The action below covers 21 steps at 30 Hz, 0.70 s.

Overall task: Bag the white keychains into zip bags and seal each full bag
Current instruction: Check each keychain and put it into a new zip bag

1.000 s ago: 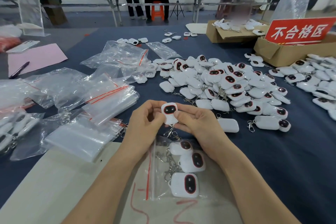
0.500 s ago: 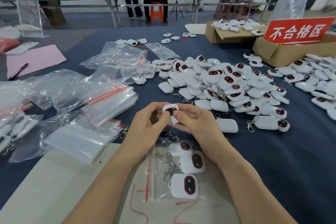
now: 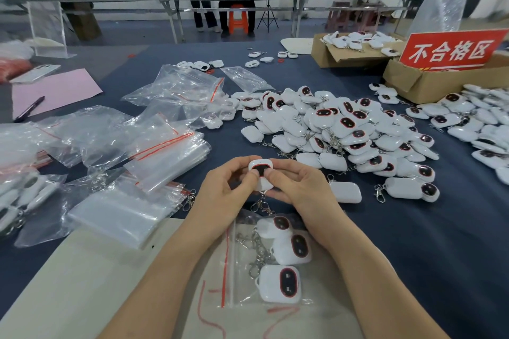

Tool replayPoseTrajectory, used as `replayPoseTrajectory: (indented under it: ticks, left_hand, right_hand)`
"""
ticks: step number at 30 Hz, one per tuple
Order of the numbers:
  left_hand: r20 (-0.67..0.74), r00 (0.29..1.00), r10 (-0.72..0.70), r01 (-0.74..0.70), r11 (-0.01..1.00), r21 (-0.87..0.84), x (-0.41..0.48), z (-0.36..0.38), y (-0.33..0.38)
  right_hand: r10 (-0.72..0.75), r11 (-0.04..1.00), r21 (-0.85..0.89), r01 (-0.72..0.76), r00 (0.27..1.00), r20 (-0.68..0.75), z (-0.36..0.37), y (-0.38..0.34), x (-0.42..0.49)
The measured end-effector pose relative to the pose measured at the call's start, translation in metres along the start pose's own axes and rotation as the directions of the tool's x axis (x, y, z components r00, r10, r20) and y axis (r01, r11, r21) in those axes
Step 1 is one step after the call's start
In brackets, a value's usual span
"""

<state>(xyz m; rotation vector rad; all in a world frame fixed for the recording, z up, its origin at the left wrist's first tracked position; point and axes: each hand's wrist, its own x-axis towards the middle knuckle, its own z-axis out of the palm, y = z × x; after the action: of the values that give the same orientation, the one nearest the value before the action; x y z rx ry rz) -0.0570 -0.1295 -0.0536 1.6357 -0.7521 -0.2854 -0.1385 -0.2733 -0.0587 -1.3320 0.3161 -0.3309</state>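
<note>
Centre-front of the bench: left hand and right hand both pinch one white keychain. Thumbs are pressed on its dark face, the other fingers curled behind it. Its metal clasp dangles free below. A zip bag lies flat on a beige board under the wrists, three bagged keychains inside. The loose keychain pile is on the right, a stack of empty zip bags on the left, and a cardboard box with a red sign far right.
</note>
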Motion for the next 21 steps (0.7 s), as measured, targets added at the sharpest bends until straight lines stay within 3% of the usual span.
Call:
replayPoseTrajectory:
  ticks: [12,21]
  left_hand:
    - [0.026,1.000,-0.007,0.008,1.000,-0.009,-0.0030,0.0011,0.0062]
    - [0.037,0.999,-0.019,0.014,0.993,0.118,-0.0020,-0.0002,0.0014]
  right_hand:
    - [-0.005,0.997,0.082,0.004,1.000,0.009,-0.0005,0.0019,0.0013]
    - [-0.004,0.998,0.068,0.000,0.998,0.067,-0.0013,-0.0005,-0.0021]
